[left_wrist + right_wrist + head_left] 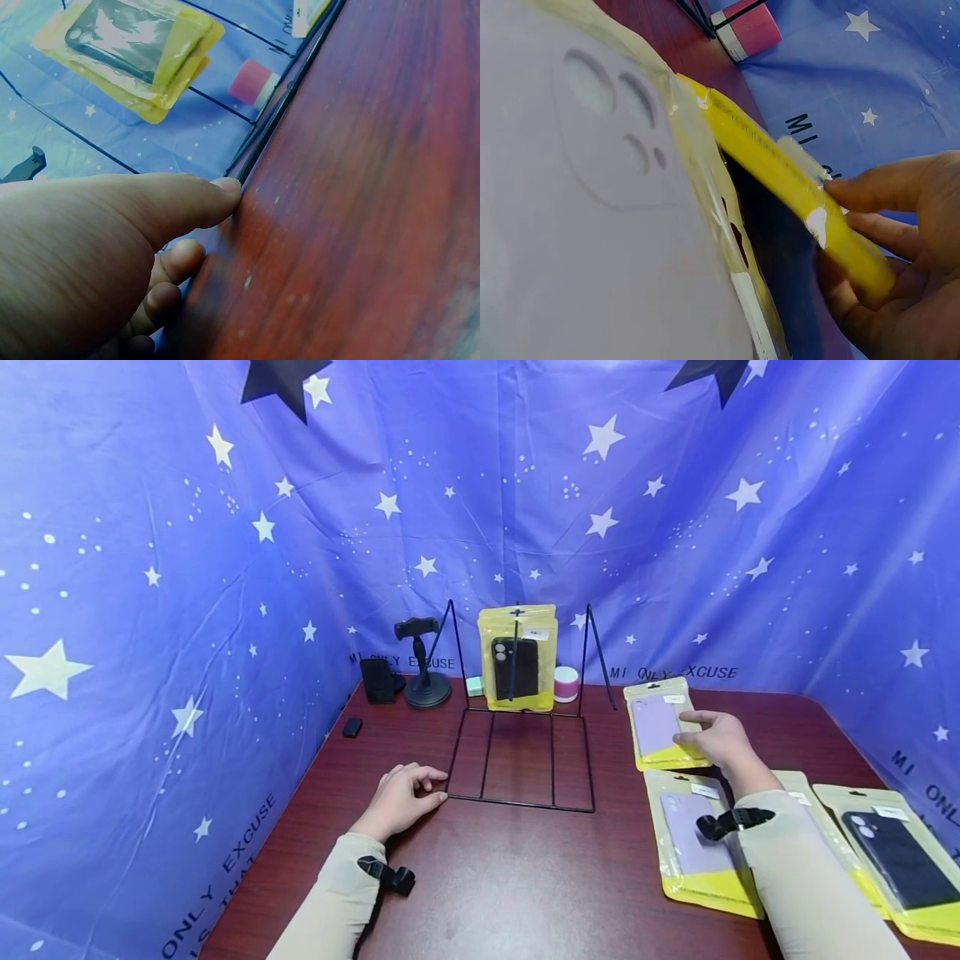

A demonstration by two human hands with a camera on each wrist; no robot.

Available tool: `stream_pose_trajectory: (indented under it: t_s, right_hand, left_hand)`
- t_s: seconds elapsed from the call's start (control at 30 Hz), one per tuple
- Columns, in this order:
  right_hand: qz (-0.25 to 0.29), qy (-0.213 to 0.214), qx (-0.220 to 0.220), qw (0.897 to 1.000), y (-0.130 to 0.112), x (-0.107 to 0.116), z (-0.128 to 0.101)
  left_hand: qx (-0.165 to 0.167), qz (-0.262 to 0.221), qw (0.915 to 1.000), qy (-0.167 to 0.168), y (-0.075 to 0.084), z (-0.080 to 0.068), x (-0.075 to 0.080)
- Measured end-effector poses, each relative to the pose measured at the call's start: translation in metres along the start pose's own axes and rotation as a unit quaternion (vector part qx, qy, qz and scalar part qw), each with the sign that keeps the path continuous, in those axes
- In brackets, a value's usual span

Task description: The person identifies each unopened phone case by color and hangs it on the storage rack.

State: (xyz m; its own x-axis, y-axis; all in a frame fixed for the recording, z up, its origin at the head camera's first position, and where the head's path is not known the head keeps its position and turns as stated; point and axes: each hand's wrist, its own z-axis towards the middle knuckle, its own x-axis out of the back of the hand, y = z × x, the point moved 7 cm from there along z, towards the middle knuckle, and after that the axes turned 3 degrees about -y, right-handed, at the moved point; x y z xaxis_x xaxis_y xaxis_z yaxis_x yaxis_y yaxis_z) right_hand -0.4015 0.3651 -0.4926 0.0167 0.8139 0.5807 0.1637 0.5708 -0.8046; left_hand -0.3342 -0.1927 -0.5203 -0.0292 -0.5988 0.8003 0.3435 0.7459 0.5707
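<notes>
A black wire display rack (517,806) stands mid-table, with one yellow-edged packet holding a black phone case (516,667) hung on its hook. My left hand (401,797) holds the rack's front left corner; in the left wrist view the thumb (202,199) lies against the wire. On the right, my right hand (720,739) grips the side edge of a packaged purple phone case (656,727), its thumb on one face and fingers curled under. In the right wrist view the packet's yellow end (780,180) is tilted up. Another packaged purple case (693,835) lies nearer, partly below my wrist.
At the right lie further packets, one with a black case (900,860) and one partly hidden by my sleeve. Behind the rack are a pink-and-white jar (566,683), a phone stand (426,689), and a black block-like item (377,681). A small black piece (352,727) lies far left.
</notes>
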Motion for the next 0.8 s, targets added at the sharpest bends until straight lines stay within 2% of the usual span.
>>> stream_pose_trajectory:
  t_s: [0.17,0.47,0.8]
  right_hand:
    - [0.022,0.023,0.004,0.999,0.0,0.003,-0.003]
    - [0.044,0.069,0.069,0.994,-0.01,0.01,-0.01]
    - [0.082,0.109,0.077,0.988,-0.026,0.025,-0.029]
  left_hand:
    - [-0.002,0.0,1.0,0.002,0.001,0.0,0.0]
    - [-0.003,0.002,1.0,0.002,0.001,0.0,0.0]
    - [-0.005,0.002,1.0,0.002,0.001,0.0,0.0]
